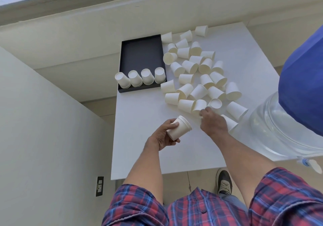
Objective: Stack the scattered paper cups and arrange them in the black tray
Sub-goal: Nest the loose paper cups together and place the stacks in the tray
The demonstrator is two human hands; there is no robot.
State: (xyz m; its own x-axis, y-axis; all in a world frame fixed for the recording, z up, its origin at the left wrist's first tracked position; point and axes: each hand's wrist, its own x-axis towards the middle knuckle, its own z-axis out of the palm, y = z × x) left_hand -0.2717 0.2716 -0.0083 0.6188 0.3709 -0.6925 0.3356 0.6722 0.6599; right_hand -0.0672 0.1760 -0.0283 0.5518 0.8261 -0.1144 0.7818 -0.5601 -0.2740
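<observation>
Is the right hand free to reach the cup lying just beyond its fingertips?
Probably yes: the right hand is open and already at the cup, with nothing between them. The left hand holds the stack.

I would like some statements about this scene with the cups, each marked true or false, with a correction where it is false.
1. Four cup stacks stand in the black tray. True.
2. The left hand is empty. False: it holds a short nested stack.
3. The right hand reaches among the loose cups. True.
4. The tray sits to the right of the loose cups. False: it is to their left.
5. All loose cups stand upright. False: most lie on their sides.
</observation>
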